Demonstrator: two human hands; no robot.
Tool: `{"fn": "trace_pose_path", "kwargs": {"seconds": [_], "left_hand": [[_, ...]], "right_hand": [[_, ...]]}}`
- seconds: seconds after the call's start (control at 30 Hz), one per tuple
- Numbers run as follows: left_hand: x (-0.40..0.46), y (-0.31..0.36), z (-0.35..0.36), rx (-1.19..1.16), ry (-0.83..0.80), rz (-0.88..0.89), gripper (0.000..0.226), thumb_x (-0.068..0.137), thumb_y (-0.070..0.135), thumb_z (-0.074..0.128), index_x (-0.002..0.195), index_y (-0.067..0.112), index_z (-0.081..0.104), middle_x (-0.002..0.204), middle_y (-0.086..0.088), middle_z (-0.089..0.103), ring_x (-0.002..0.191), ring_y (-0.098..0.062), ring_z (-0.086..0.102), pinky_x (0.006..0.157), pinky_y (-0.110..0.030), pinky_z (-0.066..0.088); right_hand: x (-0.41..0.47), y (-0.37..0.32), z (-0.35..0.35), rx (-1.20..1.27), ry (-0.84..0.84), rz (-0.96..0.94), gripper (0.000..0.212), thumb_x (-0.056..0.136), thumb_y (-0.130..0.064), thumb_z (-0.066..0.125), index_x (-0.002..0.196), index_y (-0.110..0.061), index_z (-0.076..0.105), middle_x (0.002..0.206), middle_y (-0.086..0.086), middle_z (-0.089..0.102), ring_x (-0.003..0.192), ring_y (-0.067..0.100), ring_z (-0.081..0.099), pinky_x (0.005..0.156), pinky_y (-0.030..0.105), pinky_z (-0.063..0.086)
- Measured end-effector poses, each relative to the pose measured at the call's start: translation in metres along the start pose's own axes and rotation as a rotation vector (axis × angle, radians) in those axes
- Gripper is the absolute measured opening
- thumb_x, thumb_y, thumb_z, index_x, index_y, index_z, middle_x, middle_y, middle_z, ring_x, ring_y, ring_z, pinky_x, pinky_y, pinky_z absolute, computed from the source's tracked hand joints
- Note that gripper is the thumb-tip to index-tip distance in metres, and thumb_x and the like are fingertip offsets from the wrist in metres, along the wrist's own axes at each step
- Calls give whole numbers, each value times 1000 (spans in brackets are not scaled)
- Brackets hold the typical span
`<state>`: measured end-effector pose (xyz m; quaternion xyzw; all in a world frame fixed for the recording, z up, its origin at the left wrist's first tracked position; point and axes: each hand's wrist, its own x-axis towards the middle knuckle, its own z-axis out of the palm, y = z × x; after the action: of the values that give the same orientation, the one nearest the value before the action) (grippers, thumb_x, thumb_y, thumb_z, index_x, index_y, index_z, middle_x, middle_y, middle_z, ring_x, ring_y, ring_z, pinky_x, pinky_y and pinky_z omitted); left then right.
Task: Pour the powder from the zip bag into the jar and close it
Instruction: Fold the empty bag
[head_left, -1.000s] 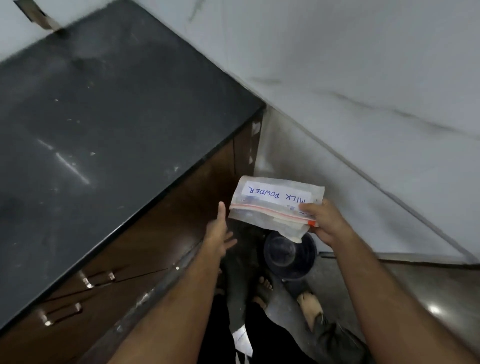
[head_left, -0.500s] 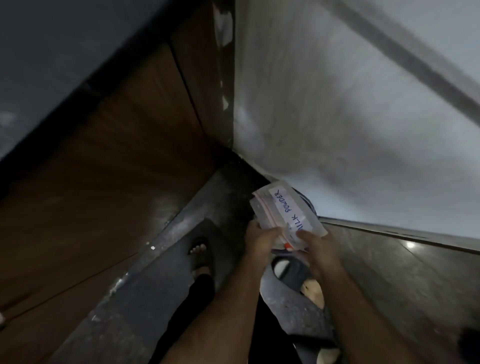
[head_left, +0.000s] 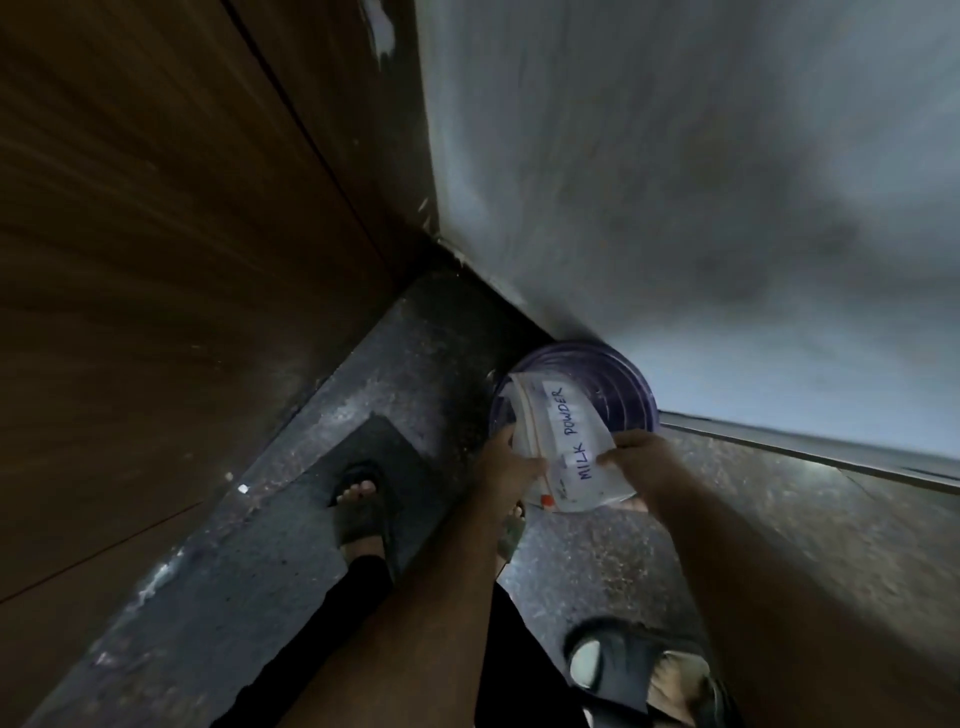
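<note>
**Milk powder bag held over purple bin in kitchen corner**

A person stood looking down at the floor (head_left: 597, 566) and held a clear zip bag (head_left: 563, 447) labelled "MILK POWDER" in blue ink between both hands. The left hand (head_left: 506, 460) pinched the bag's left edge, fingers closed on the plastic beside its red-and-white zip strip, whose orange tab (head_left: 546, 500) showed at the near end. The right hand (head_left: 636, 457) gripped the opposite edge, its fingers also closed on the bag. The bag hung above a round purple bin (head_left: 623, 387) that sat on the floor in the corner, against the pale wall (head_left: 675, 182) and near the brown wooden cabinet (head_left: 182, 234). How much powder the bag held could not be told. The left foot, in a dark sandal (head_left: 363, 512), rested on a dark mat (head_left: 291, 525); another sandal (head_left: 623, 670) appeared at the lower right. Much of the frame was blurred.
</note>
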<state>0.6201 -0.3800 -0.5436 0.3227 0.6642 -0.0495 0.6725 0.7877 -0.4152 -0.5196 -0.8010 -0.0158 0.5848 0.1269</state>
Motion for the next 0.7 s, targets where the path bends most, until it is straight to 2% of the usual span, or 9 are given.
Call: {"fn": "trace_pose_path", "kwargs": {"seconds": [0.07, 0.13, 0.23, 0.33, 0.47, 0.63, 0.7], "left_hand": [[16, -7, 4, 19, 1, 3, 74, 82, 17, 79, 148, 15, 45, 142, -10, 57, 126, -28, 56, 98, -39, 52], [31, -15, 10, 35, -16, 4, 76, 80, 22, 81, 147, 14, 46, 141, -10, 58, 124, -27, 58, 97, -39, 53], [47, -27, 24, 19, -52, 12, 69, 80, 22, 82, 141, 12, 52, 134, -10, 63, 117, -25, 62, 92, -36, 55], [56, -33, 39, 47, -108, 35, 59, 81, 22, 81, 134, 10, 57, 128, -9, 66, 116, -28, 64, 99, -44, 54], [69, -34, 48, 85, -91, 44, 49, 83, 12, 78, 128, 5, 59, 127, -15, 67, 115, -30, 65, 100, -44, 54], [75, -28, 49, 159, -27, 77, 54, 84, 11, 77, 134, 4, 58, 131, -16, 65, 119, -31, 62, 100, -44, 53], [74, -24, 45, 165, 7, 119, 53, 85, 12, 75, 134, 5, 58, 131, -16, 65, 120, -32, 62, 100, -45, 52]], "right_hand": [[17, 2, 6, -23, 18, 5, 23, 83, 8, 64, 94, -11, 69, 100, 15, 67, 92, 37, 64, 60, 41, 59], [31, 6, 7, -62, 42, 25, 30, 84, 8, 63, 110, -5, 69, 109, 18, 65, 104, 41, 61, 71, 45, 58], [45, 11, 5, -103, 77, 59, 31, 87, 6, 62, 117, -1, 66, 116, 21, 62, 110, 42, 60, 70, 42, 57], [55, 14, 1, -116, 117, 93, 30, 89, 4, 60, 119, 0, 61, 118, 22, 61, 111, 41, 60, 62, 36, 54], [69, 20, 1, -125, 195, 89, 31, 87, 4, 61, 118, 0, 57, 114, 21, 63, 106, 37, 62, 82, 44, 57], [76, 25, 1, -175, 252, 34, 29, 87, 2, 63, 116, 0, 61, 107, 17, 65, 99, 31, 62, 75, 37, 52], [78, 24, 2, -251, 263, -25, 27, 87, 0, 63, 114, 0, 64, 107, 17, 66, 98, 30, 62, 79, 38, 54]]}}
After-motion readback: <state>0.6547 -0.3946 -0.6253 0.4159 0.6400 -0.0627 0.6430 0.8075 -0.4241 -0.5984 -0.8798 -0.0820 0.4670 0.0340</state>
